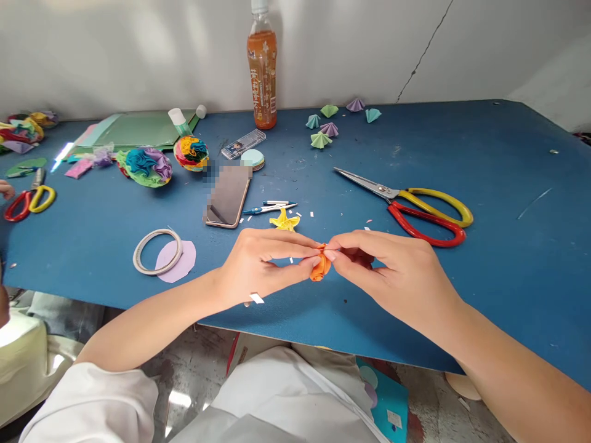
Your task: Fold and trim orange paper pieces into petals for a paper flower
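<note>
Between my two hands, over the front part of the blue table, is a small folded orange paper piece (pixel 318 269). My left hand (pixel 265 261) pinches it from the left with thumb and fingers. From the right, the thumb and index fingertips of my right hand (pixel 392 261) close on its upper edge. A small white paper strip (pixel 257 298) clings near my left wrist. Just beyond my left hand lies a yellow star-shaped paper flower (pixel 284 220). Behind my right hand rest large scissors (pixel 406 206) with red and yellow handles, blades slightly apart.
A tape roll (pixel 157 252) overlaps a lilac paper circle (pixel 187 261) at left. Behind are a phone (pixel 228 195), pens (pixel 270 209), paper flower balls (pixel 145 166), a bottle (pixel 262 74) and folded paper pieces (pixel 321 140). Another person's hand (pixel 5 189) is near other scissors (pixel 32 200).
</note>
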A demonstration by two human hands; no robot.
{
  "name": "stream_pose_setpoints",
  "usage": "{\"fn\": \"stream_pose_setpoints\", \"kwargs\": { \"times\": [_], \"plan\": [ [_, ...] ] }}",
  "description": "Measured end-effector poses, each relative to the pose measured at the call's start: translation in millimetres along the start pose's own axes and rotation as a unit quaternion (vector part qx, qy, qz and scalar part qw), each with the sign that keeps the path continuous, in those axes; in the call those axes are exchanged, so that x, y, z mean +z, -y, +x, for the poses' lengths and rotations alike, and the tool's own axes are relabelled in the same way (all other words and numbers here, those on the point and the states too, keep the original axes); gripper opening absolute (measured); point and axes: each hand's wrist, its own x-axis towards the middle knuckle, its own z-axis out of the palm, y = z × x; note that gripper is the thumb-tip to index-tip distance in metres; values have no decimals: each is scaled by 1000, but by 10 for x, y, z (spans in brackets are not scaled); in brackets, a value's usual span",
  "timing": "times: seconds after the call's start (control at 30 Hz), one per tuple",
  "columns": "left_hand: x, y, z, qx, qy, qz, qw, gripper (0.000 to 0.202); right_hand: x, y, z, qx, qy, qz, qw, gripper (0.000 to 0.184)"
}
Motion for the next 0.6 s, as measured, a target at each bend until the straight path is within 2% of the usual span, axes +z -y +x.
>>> {"fn": "stream_pose_setpoints", "kwargs": {
  "times": [0.3, 0.6],
  "plan": [
    [17, -25, -9, 11, -11, 14, 1000, 6, 80, 10, -41, -32, -88, -51, 994, 10],
    [55, -10, -14, 38, -30, 22, 999, 3, 77, 17, -32, -42, -94, -68, 992, 11]
  ]
}}
